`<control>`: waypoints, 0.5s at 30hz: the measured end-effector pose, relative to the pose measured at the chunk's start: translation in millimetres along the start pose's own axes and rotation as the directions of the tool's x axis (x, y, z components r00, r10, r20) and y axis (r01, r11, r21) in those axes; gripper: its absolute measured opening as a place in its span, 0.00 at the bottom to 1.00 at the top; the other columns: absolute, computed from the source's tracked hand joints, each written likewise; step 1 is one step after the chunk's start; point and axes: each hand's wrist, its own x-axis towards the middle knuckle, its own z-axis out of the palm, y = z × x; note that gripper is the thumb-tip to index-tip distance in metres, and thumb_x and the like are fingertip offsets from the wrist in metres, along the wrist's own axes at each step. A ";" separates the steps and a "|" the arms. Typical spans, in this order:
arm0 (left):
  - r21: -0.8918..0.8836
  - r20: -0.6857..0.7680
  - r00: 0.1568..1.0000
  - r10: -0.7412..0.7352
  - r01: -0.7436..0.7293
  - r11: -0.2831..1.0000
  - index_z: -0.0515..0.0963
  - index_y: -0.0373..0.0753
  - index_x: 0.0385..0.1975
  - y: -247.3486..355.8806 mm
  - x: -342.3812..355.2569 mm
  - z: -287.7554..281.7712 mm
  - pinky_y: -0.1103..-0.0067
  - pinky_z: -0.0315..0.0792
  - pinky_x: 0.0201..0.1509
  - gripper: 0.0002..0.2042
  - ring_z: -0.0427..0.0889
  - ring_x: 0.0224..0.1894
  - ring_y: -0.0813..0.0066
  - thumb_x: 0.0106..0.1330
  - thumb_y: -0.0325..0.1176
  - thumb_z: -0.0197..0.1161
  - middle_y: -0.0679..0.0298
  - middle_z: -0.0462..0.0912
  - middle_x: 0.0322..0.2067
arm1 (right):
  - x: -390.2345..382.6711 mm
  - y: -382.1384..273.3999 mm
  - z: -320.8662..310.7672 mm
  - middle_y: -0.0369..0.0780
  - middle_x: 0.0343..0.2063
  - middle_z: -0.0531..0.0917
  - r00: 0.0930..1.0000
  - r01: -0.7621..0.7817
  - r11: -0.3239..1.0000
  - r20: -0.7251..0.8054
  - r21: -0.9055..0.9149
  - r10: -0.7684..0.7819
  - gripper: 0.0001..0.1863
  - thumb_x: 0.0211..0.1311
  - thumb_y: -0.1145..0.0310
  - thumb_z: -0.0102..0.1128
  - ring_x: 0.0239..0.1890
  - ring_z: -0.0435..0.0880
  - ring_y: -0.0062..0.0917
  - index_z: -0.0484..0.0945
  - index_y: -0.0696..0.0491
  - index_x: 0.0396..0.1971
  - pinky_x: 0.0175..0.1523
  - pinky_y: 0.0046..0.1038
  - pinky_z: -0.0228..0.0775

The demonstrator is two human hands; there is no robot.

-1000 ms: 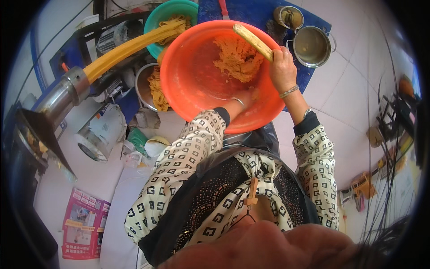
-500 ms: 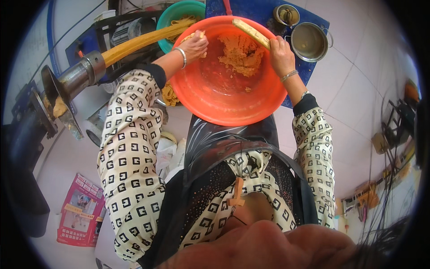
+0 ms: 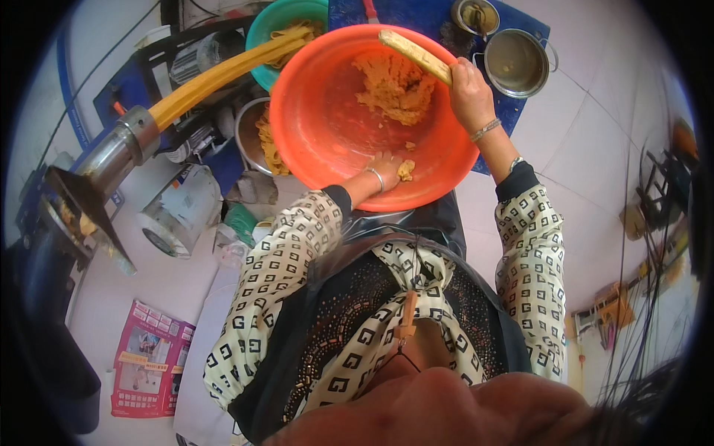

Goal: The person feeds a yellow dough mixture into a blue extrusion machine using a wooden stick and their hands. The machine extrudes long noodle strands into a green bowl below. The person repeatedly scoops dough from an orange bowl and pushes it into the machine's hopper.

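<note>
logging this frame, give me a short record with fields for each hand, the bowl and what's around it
left hand: inside the orange bowl, on a small lump of dough
right hand: gripping a dough-coated stick
bowl contents: dough heap at far side
around: green bowl, steel pot, metal machine with yellow strands

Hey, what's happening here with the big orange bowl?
A person is working orange dough in a big orange basin held in front of them. Their left hand is down at the near inside wall, fingers on a small lump of dough. Their right hand grips a dough-coated stick at the far rim, next to the main mass of dough. To the left, a metal machine has a thick yellow strand coming out toward a green basin.
</note>
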 end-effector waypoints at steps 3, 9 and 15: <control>-0.028 -0.236 0.965 0.117 -0.127 0.991 0.76 0.45 0.38 -17.0 4.9 -64.5 0.57 0.74 0.40 0.13 0.81 0.40 0.52 0.57 0.44 0.63 0.51 0.82 0.35 | -5.3 2.5 -0.5 0.48 0.44 0.80 1.000 0.013 1.000 0.016 -0.001 -0.013 0.10 0.55 0.77 0.57 0.43 0.81 0.40 0.70 0.55 0.38 0.42 0.35 0.77; 0.265 -0.772 0.635 -0.038 0.375 0.888 0.68 0.42 0.57 -127.1 57.6 -70.7 0.51 0.65 0.53 0.22 0.70 0.52 0.49 0.62 0.35 0.53 0.51 0.73 0.49 | -4.0 -13.0 -6.8 0.48 0.42 0.80 1.000 0.005 1.000 0.012 -0.005 -0.005 0.11 0.53 0.78 0.59 0.41 0.82 0.40 0.71 0.56 0.37 0.40 0.34 0.77; 0.040 -0.636 0.716 -0.287 0.402 0.915 0.60 0.34 0.64 -47.0 50.7 -1.5 0.48 0.59 0.60 0.36 0.64 0.57 0.41 0.61 0.51 0.57 0.37 0.61 0.60 | -4.5 -9.3 -0.7 0.45 0.43 0.79 0.996 0.031 0.998 -0.082 -0.051 -0.035 0.12 0.48 0.78 0.58 0.36 0.80 0.36 0.70 0.54 0.35 0.37 0.33 0.78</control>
